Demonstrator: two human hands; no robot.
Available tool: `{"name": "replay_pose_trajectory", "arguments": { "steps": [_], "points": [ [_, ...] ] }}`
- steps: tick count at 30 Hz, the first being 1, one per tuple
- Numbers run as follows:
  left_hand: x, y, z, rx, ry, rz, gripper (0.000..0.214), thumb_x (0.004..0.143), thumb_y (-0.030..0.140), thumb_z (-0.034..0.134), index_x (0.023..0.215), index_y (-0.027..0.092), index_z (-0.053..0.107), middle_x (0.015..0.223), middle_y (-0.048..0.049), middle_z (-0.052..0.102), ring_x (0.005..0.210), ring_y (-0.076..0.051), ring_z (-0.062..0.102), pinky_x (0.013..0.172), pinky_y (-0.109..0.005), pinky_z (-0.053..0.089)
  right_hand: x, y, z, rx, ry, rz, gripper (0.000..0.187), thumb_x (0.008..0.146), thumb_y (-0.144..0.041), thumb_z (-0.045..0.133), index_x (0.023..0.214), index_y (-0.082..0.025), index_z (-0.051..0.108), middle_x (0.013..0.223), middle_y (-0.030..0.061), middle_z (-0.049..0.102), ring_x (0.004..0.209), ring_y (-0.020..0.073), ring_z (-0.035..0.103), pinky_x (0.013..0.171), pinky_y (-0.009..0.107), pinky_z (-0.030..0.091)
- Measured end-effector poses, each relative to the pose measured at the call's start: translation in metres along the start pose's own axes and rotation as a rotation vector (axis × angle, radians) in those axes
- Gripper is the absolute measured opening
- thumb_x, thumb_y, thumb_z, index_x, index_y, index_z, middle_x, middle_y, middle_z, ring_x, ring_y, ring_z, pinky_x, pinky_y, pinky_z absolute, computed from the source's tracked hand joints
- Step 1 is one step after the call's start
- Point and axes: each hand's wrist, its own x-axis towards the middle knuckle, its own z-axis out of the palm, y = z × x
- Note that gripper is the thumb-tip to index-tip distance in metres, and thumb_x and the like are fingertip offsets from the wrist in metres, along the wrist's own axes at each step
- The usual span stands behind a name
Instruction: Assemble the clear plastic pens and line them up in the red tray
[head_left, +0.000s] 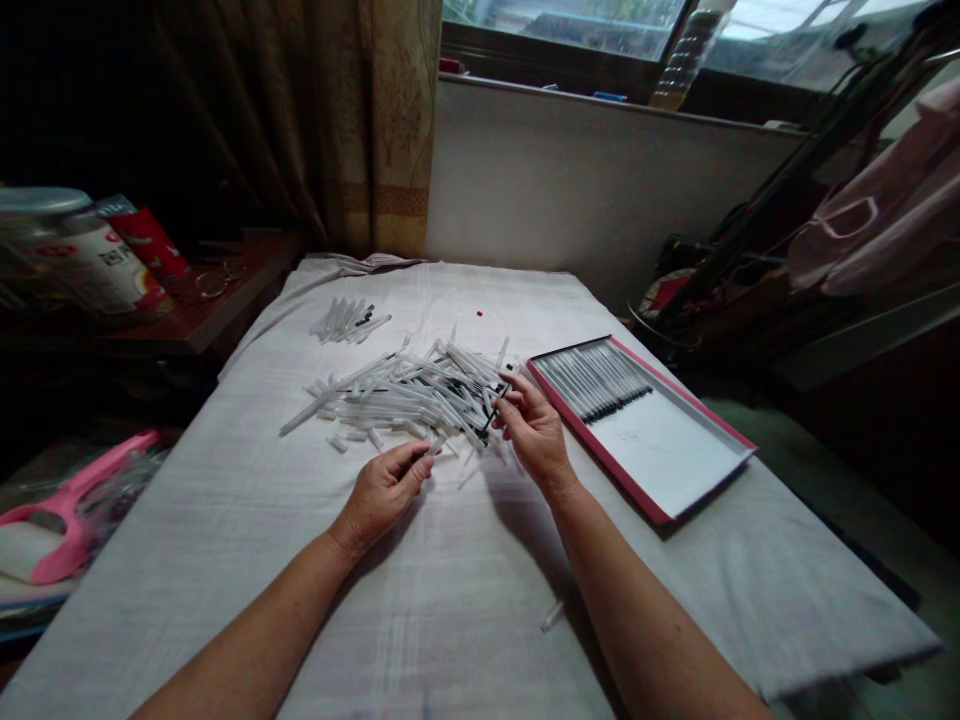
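Observation:
My left hand (386,490) is closed in a pinch, with a small translucent plastic piece (434,447) at the fingertips; its exact kind is too small to tell. My right hand (534,432) pinches a thin black pen refill (493,412) at the right edge of the pile. That pile of pen parts (405,395) mixes clear barrels, short caps and dark refills. To the right, a shallow red-edged box (675,460) holds a row of pens (596,380) with black tips side by side.
A smaller group of clear pen parts (345,320) lies at the back left. One loose clear cap (553,616) rests near my right forearm, and a tiny red piece (480,314) sits behind the pile. A pink tape dispenser (67,510) and a large jar (90,260) stand left of the table.

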Motion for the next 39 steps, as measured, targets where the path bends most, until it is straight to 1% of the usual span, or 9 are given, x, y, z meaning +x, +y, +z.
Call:
{"name": "replay_pose_trajectory", "arguments": {
  "steps": [3,6,13,18,27,33,36,38,39],
  "points": [
    [0.0,-0.003,0.0,0.024,0.015,0.014,0.035,0.078,0.043,0.064,0.097,0.015,0.073,0.074,-0.005,0.071,0.061,-0.014,0.061,0.057,-0.023,0.05,0.0,0.001,0.001,-0.006,-0.037,0.019,0.029,0.073,-0.035,0.064,0.096,-0.018,0.069,0.082,0.0025,0.066,0.064,0.0115,0.059,0.053,0.023,0.045],
    [0.0,-0.005,0.0,0.029,0.011,0.025,0.035,0.079,0.043,0.064,0.097,0.016,0.074,0.076,-0.0053,0.071,0.059,-0.013,0.06,0.056,-0.022,0.05,-0.001,0.0,0.004,0.087,-0.06,0.05,0.033,0.067,-0.034,0.07,0.097,-0.019,0.067,0.078,0.0006,0.065,0.065,0.0117,0.058,0.054,0.023,0.046],
    [0.0,-0.003,0.001,-0.003,-0.021,0.029,0.035,0.081,0.042,0.063,0.102,0.015,0.073,0.08,-0.0056,0.071,0.054,-0.011,0.058,0.053,-0.022,0.05,-0.014,-0.013,0.017,0.209,-0.218,0.242,0.051,0.07,-0.064,0.065,0.085,-0.016,0.068,0.061,-0.0002,0.063,0.043,0.0075,0.05,0.037,0.018,0.032],
    [-0.001,-0.002,0.0,0.011,-0.026,0.058,0.033,0.082,0.04,0.062,0.102,0.015,0.074,0.076,-0.0047,0.07,0.054,-0.012,0.057,0.054,-0.023,0.05,-0.021,-0.016,0.024,0.143,-0.285,0.224,0.048,0.07,-0.064,0.067,0.075,-0.016,0.068,0.056,-0.0014,0.062,0.041,0.0062,0.047,0.039,0.019,0.034],
    [-0.002,-0.002,0.0,0.013,-0.029,0.08,0.033,0.082,0.039,0.063,0.101,0.015,0.074,0.078,-0.0055,0.07,0.06,-0.013,0.059,0.057,-0.023,0.05,-0.024,-0.008,0.029,0.03,-0.345,0.144,0.047,0.077,-0.062,0.06,0.075,-0.016,0.069,0.057,-0.0008,0.06,0.044,0.0073,0.048,0.043,0.021,0.038],
    [-0.001,0.0,0.002,-0.043,-0.01,0.1,0.032,0.083,0.042,0.061,0.096,0.015,0.073,0.072,-0.0021,0.066,0.054,-0.01,0.055,0.054,-0.022,0.048,-0.023,-0.009,0.027,-0.056,-0.599,0.154,0.051,0.078,-0.063,0.059,0.065,-0.014,0.067,0.06,0.0008,0.059,0.044,0.0056,0.044,0.042,0.02,0.035],
    [0.0,0.002,0.001,-0.086,0.064,0.086,0.033,0.084,0.044,0.061,0.096,0.015,0.071,0.067,-0.0001,0.064,0.054,-0.01,0.056,0.055,-0.022,0.048,-0.003,-0.015,0.029,0.024,-0.636,0.138,0.053,0.075,-0.066,0.061,0.084,-0.015,0.071,0.062,-0.001,0.06,0.045,0.0055,0.045,0.043,0.02,0.036],
    [0.002,0.002,0.0,-0.129,0.115,0.067,0.035,0.083,0.046,0.061,0.099,0.015,0.069,0.066,0.0005,0.064,0.054,-0.01,0.056,0.054,-0.021,0.047,0.021,-0.02,0.033,0.093,-0.57,0.102,0.06,0.072,-0.068,0.063,0.103,-0.016,0.069,0.058,-0.0044,0.057,0.043,0.0049,0.043,0.042,0.019,0.033],
    [0.003,0.002,-0.001,-0.151,0.138,0.055,0.037,0.083,0.048,0.061,0.1,0.015,0.069,0.067,0.0005,0.064,0.053,-0.01,0.055,0.052,-0.021,0.046,0.036,-0.023,0.036,0.128,-0.501,0.069,0.063,0.072,-0.07,0.063,0.104,-0.016,0.068,0.057,-0.0054,0.056,0.042,0.0042,0.04,0.04,0.018,0.03]
  ]
}}
